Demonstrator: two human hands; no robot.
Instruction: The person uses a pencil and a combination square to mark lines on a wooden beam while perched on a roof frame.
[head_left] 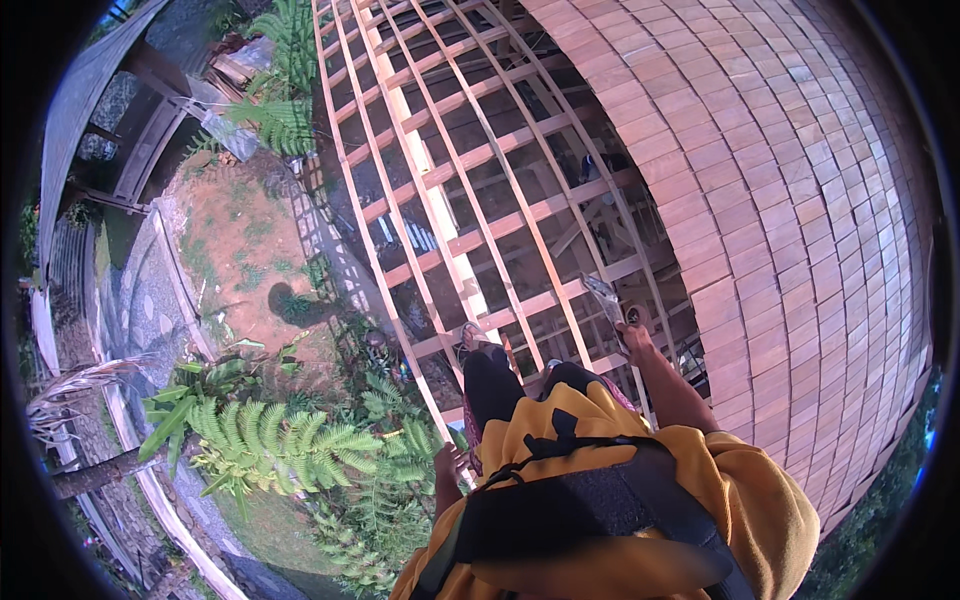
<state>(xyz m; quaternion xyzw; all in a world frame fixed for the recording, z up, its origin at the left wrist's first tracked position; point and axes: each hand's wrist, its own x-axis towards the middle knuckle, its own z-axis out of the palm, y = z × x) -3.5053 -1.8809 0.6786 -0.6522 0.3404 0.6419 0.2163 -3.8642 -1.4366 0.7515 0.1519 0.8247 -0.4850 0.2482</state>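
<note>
My right hand (634, 336) grips a long, flat grey tool (603, 294) over the open wooden roof frame (476, 237), beside the edge of the shingled area. At the lower left of the lattice, my left hand (449, 463) has its fingers curled on a pale wooden batten (432, 415). My dark-clad legs (490, 385) reach onto the battens, with one sandalled foot (470, 335) showing on a crosspiece. My yellow top and black straps hide part of the frame below me.
Reddish wooden shingles (760, 200) cover the roof to my right. Between the battens are dark gaps with timbers below. Far down to the left lie bare ground (240, 240), ferns (280, 450) and a gravel path (165, 300). A grey canopy (85, 130) stands at the upper left.
</note>
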